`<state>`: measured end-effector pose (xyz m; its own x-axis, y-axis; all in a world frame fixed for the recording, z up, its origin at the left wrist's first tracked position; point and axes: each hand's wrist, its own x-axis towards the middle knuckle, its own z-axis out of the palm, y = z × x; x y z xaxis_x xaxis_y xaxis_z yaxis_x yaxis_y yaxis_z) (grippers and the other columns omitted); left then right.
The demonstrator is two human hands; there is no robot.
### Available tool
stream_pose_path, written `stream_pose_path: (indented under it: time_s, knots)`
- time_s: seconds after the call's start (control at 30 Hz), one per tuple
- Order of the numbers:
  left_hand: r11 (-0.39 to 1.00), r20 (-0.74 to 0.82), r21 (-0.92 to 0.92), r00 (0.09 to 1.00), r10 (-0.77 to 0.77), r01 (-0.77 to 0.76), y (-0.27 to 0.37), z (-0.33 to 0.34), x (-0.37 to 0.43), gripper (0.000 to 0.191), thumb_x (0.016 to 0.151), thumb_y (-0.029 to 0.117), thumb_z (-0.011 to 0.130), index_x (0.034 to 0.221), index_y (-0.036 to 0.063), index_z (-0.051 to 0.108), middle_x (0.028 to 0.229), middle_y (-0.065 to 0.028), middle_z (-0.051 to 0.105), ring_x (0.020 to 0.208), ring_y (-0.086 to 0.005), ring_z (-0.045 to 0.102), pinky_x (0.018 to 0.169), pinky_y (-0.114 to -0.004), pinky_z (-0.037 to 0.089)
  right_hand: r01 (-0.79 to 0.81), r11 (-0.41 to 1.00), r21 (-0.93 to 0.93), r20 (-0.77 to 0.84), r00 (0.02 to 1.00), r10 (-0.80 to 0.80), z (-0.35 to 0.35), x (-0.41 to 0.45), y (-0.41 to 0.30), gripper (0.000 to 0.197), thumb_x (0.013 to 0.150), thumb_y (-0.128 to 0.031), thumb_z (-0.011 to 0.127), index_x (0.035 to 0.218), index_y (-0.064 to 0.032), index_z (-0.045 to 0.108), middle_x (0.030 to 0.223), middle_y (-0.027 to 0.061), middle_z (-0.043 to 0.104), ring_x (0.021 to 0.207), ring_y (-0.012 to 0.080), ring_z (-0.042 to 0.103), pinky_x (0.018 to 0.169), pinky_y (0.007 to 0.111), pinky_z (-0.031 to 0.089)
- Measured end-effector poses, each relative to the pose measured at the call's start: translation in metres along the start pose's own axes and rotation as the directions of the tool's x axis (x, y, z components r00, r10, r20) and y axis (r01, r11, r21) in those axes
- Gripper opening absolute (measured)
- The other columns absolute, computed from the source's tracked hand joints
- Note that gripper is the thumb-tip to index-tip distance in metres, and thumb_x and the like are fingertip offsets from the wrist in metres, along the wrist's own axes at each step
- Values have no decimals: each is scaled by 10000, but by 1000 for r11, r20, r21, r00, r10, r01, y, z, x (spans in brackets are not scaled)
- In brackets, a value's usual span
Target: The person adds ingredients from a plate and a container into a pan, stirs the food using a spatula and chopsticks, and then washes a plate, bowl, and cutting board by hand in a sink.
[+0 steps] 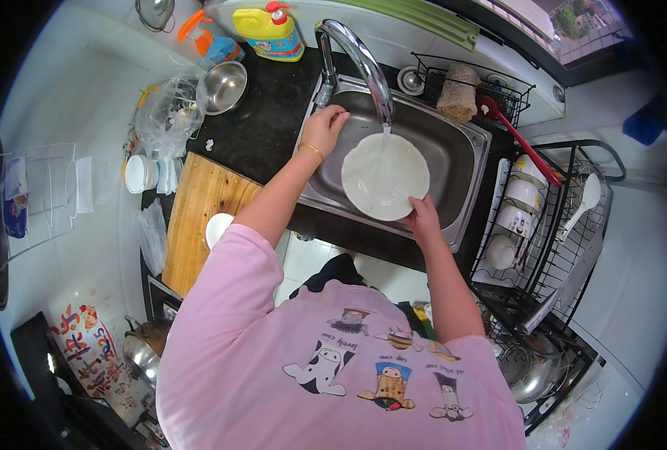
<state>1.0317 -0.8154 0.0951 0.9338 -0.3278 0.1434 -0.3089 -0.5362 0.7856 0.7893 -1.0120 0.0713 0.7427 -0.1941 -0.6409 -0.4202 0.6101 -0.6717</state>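
My right hand grips the lower right rim of a white plate, its thumb on the upper face. The plate is tilted over the stainless steel sink. From the chrome faucet a stream of water falls onto it, and some water lies on its surface. My left hand is raised over the sink's left rim, just below the faucet's base. Its fingers are loosely bent and slightly apart, with nothing visible between them.
A wooden cutting board bears a white dish, partly behind my left arm. Behind it stand a steel bowl, a spray bottle and a yellow detergent bottle. To the right, a black dish rack holds bowls; a red-handled utensil leans there.
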Motion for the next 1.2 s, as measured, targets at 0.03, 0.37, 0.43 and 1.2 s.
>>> stream_pose_path:
  time_s: [0.03, 0.37, 0.43, 1.2]
  knots:
    - [1000, -7, 17, 1000, 4, -4, 0, 2, 3, 209, 897, 251, 663, 970, 58, 691, 860, -149, 673, 727, -282, 654, 675, -347, 512, -2, 1000, -2, 0, 1000, 2, -1, 0, 1, 485, 936, -159, 500, 1402, -107, 372, 1242, 103, 578, 1039, 234, 640, 759, 402, 603]
    - [778, 144, -404, 874, -465, 481, 10, -2, -7, 632, 906, 523, 616, 1226, 2, 453, 888, -105, 655, 753, -148, 663, 678, -275, 530, 74, 996, -44, 67, 995, -71, 14, -10, -22, 461, 926, -183, 523, 1364, -80, 419, 1220, 92, 596, 1034, 213, 638, 790, 393, 582]
    - [731, 264, -349, 810, -524, 586, 44, -28, -23, 584, 937, 552, 547, 1215, 40, 511, 999, -101, 668, 772, -120, 661, 680, -254, 533, 102, 992, -74, 81, 992, -96, 13, -19, -34, 448, 923, -176, 527, 1351, -72, 443, 1197, 86, 607, 1024, 201, 637, 784, 368, 575]
    - [198, -95, -979, 778, -621, 39, 167, -270, -535, 512, 900, 161, 578, 1346, -24, 409, 1178, -143, 610, 981, -215, 681, 777, -338, 617, 73, 971, -228, 766, 629, 133, 183, -250, 86, 761, 1014, -587, 196, 1414, 33, 383, 1372, 145, 523, 1242, 233, 507, 1016, 366, 391]
